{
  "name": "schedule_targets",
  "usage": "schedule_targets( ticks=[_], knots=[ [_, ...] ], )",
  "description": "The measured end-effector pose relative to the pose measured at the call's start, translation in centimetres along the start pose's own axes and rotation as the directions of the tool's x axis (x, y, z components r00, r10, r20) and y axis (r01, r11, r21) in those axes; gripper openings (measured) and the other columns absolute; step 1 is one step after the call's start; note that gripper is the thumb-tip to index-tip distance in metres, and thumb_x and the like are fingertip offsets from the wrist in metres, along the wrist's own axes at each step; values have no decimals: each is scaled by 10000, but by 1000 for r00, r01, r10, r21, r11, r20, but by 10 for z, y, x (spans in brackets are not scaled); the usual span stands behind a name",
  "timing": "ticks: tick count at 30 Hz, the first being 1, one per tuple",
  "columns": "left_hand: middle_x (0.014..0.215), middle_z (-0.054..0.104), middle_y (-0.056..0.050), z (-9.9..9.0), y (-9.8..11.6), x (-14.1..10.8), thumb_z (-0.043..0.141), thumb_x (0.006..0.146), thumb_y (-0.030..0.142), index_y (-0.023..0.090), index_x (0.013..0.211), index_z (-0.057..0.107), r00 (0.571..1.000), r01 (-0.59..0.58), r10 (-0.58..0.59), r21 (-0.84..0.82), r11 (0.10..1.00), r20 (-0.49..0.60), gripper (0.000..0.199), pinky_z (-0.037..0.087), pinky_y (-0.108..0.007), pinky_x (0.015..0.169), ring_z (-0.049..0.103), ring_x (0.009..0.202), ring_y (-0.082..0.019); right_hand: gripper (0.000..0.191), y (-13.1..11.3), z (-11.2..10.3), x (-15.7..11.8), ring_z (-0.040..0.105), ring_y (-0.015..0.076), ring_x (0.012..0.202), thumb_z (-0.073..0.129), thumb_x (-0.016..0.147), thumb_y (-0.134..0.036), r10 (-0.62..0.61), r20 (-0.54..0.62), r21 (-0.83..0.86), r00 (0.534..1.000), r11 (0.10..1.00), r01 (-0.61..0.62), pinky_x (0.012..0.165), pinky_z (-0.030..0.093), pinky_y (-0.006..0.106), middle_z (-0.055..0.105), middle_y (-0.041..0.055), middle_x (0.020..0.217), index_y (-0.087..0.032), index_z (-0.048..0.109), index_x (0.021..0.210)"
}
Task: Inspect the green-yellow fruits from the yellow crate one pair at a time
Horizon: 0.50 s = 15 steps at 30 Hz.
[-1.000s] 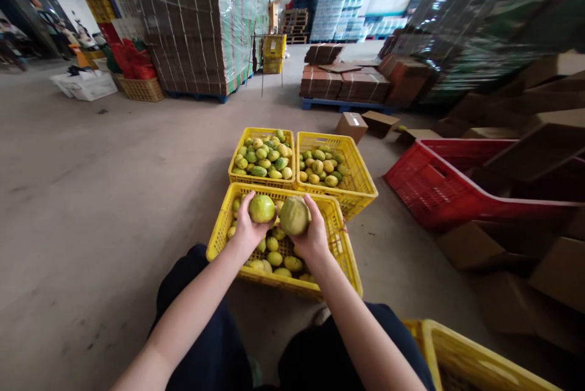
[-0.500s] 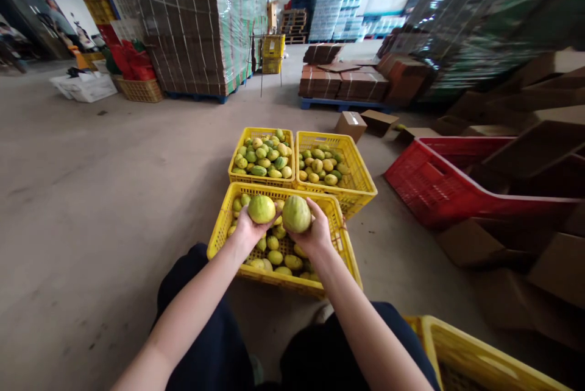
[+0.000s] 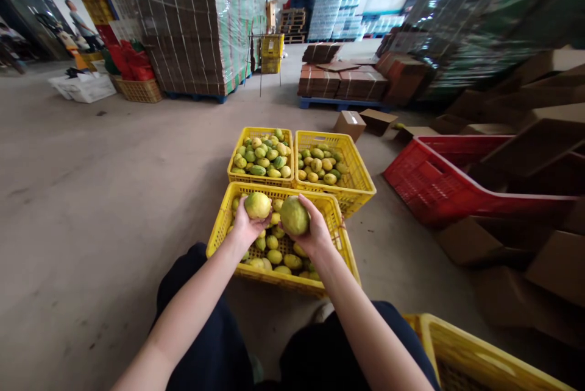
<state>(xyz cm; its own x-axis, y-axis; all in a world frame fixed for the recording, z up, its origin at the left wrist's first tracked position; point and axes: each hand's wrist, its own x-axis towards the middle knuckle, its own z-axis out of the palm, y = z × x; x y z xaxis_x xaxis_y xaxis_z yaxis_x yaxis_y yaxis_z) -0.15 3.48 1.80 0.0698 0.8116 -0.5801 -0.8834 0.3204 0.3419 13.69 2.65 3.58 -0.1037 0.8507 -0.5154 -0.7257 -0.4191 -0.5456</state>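
Observation:
My left hand (image 3: pixel 247 225) holds a yellow-green fruit (image 3: pixel 258 205), its fingers curved round the underside. Beside it, my right hand (image 3: pixel 315 229) grips a larger, greener fruit (image 3: pixel 295 216) from the right. Both fruits are held above the near yellow crate (image 3: pixel 283 284), where several yellow and green fruits (image 3: pixel 274 257) lie. Behind it stand two more yellow crates: the back left crate (image 3: pixel 261 179) is heaped with fruits, while the back right crate (image 3: pixel 361 187) has fruits mostly toward its left and far side.
At the right, a red crate (image 3: pixel 425 190) holds cardboard, with cardboard boxes (image 3: pixel 475 245) around it. Another yellow crate (image 3: pixel 479 348) is at the lower right. Flattened cartons (image 3: pixel 363 83) sit on a blue pallet farther off. A person (image 3: pixel 82 25) stands at the far left.
The two fruits have moved slightly apart and turned in my hands. My left hand has shifted a little to the left. The distant person is more visible.

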Motion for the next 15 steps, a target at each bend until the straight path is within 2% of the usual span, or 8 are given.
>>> schedule_targets(
  ticks=[3,7,10,15],
  knots=[
    [755,689,-109,-1,-2,1,394,912,351,102,1063,623,1000,1,-1,24,1000,4,371,542,-277,522,645,604,-194,87,-1,0,0,632,164,543,652,779,-283,12,-12,32,1000,999,-12,558,564,301,672,-8,612,-205,613,780],
    [764,687,-89,0,-2,1,393,927,292,136,1065,614,998,-56,56,11,998,-2,303,577,-284,604,670,663,-197,167,-3,-2,3,623,178,520,520,855,-335,88,-103,85,991,993,-79,484,534,301,665,9,593,-213,588,764],
    [789,684,-85,1,1,1,435,926,337,142,1045,600,998,-50,50,-2,999,23,282,595,-302,634,683,709,-207,223,-3,-3,6,618,183,506,447,894,-359,111,-132,60,985,993,-104,440,508,291,660,11,589,-220,581,783],
    [772,673,-55,2,3,3,579,869,354,144,1011,598,999,-36,35,20,999,20,254,599,-271,624,682,692,-175,188,-1,-4,10,628,167,530,474,910,-355,78,-195,30,978,997,-74,512,544,293,659,-7,595,-223,573,820]
  ],
)
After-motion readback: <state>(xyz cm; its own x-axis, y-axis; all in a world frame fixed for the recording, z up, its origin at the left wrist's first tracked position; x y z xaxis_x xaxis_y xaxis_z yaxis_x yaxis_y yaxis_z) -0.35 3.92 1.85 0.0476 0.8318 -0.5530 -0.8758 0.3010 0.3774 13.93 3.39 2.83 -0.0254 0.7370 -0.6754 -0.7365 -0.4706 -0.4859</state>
